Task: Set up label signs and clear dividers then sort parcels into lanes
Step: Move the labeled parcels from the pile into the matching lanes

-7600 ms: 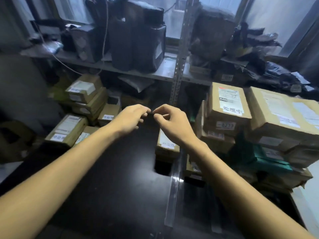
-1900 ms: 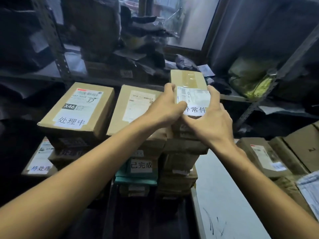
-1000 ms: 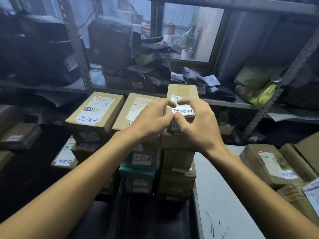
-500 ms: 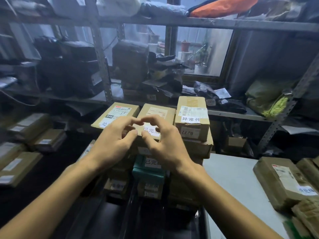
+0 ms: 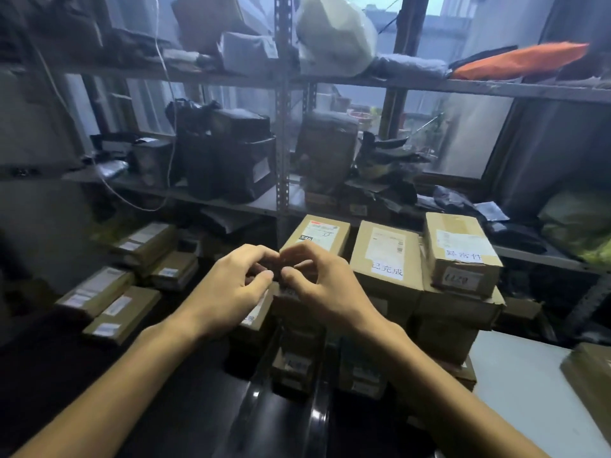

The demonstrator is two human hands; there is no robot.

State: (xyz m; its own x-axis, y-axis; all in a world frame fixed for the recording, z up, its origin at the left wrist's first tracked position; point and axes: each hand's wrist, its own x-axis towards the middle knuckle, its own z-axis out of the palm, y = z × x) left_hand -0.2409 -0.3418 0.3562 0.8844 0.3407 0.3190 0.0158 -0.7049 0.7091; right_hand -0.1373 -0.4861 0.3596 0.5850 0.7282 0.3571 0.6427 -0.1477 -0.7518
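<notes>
Three stacks of cardboard parcels stand at the far side of the black table. The left stack's top box carries an X46 sticker. A white sign reading 已完成 marks the middle box, and a sign reading 异常件 marks the right box. My left hand and right hand hover at the left box's near edge, fingers curled and fingertips meeting. Whether anything is pinched between them is hidden. Two glossy clear dividers run towards me below the stacks.
Flat parcels lie on the black table at the left. A white tabletop lies at the right with a parcel at its edge. Behind stands a metal rack whose shelves are crowded with dark bags and boxes.
My hands left the right box with its 异常件 sign, passed the middle box, and moved left to the X46 box. The view tilted up and back.
</notes>
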